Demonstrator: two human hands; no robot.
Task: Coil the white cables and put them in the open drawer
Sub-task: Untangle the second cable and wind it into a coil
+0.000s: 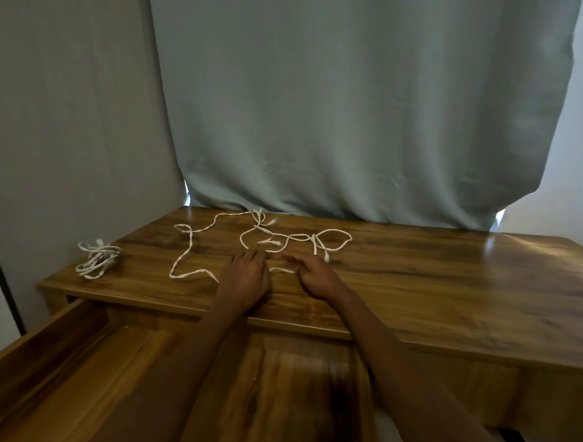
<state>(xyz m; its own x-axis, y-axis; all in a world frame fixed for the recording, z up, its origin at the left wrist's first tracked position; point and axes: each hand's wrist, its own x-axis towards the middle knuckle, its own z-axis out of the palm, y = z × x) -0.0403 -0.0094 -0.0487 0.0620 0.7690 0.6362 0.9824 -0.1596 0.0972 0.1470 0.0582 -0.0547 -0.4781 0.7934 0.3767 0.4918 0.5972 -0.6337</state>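
Right now the left hand (245,278) lies palm-down on the desk top (446,279), fingers fairly straight and laid over a stretch of the loose white cable (190,247); it seems to press the cord flat, not curl round it. The right hand (314,274) sits just beside it, fingers bent toward the short run of cord between the two hands. It looks like a pinch, but blur hides the fingertips, so I cannot tell for sure.

From the hands the cable wanders left in a wide loop, runs back toward the curtain (353,107), and crosses itself in several loops near the far edge, with a knot-like crossing there. A second, bundled cable (97,258) rests at the desk's left corner, well apart and close to the edge.

The main risk, as I judge it, is snagging: pulling the cord in quickly could tighten those crossings into a real knot, or whip a plug end off the back edge behind the curtain. The bundle could also be nudged off the corner by a sweeping arm.

Room is generous to the right, where the wood shows bare. The open drawer (80,362) sits directly below the forearms, no cable in the part in view.
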